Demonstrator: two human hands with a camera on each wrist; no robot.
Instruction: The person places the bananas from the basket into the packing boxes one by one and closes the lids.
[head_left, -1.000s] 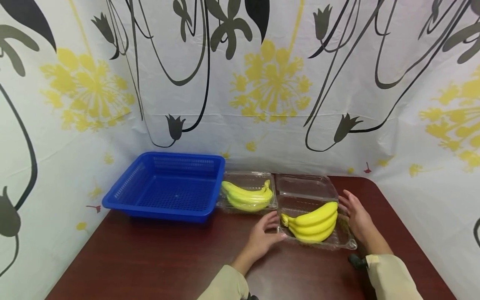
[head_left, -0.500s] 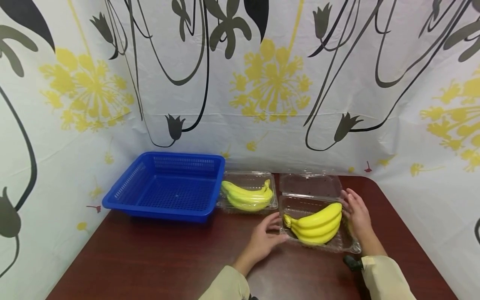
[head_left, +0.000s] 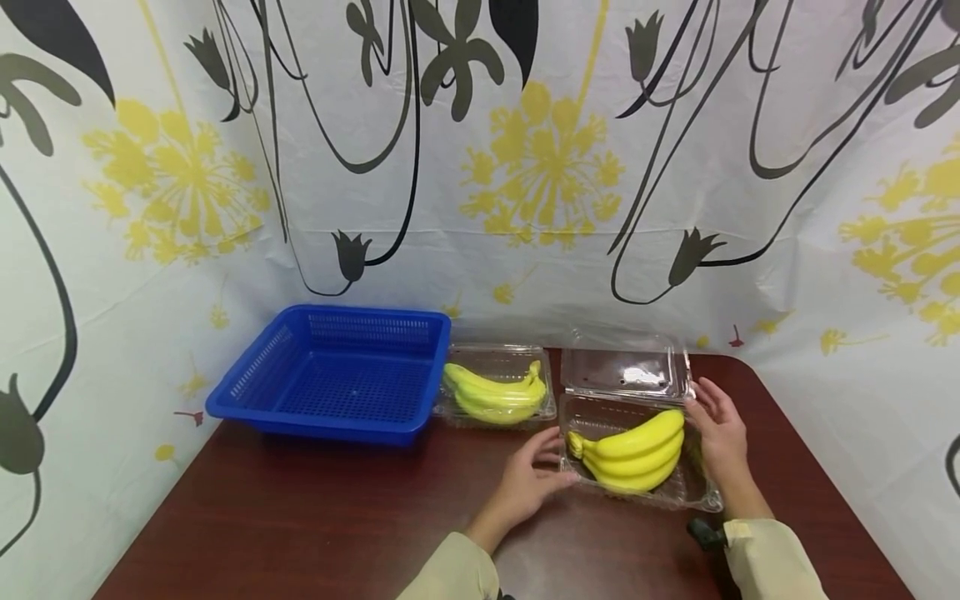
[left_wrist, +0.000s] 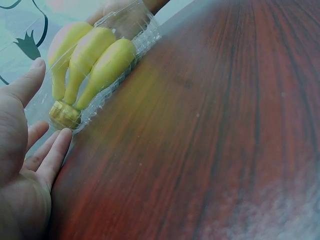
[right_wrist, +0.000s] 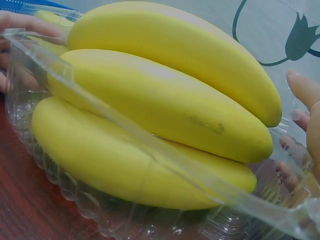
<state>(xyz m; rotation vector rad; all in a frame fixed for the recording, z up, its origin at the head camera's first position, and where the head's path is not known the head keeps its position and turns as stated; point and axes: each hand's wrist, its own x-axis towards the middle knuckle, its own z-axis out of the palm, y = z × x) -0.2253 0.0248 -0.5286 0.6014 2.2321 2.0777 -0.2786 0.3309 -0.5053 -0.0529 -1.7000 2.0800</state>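
A clear plastic clamshell box [head_left: 675, 497] stands on the table with its hinged lid [head_left: 600, 367] raised at the back. Inside lies a bunch of yellow bananas [head_left: 633, 454], its stem end toward the left; the bunch [right_wrist: 160, 105] fills most of the right wrist view. At the box's left side is my left hand [head_left: 520, 483], thumb along the front corner and fingertips against the wall. In the left wrist view that hand's fingers [left_wrist: 56, 155] are nearly straight beside the stem. My right hand [head_left: 722, 437] rests along the right wall, fingertips by the lid's near right corner.
Left of the box sits a second clear clamshell [head_left: 487, 351] holding greener bananas [head_left: 495, 398]. A blue plastic basket [head_left: 330, 427] stands farther left, close to the patterned cloth [head_left: 480, 275] behind. All rest on a dark red wooden table [head_left: 315, 517].
The box with its bananas has shifted slightly right and nearer me. Its lid has tilted up and now catches a bright glare. The right hand has moved in closer along the side.
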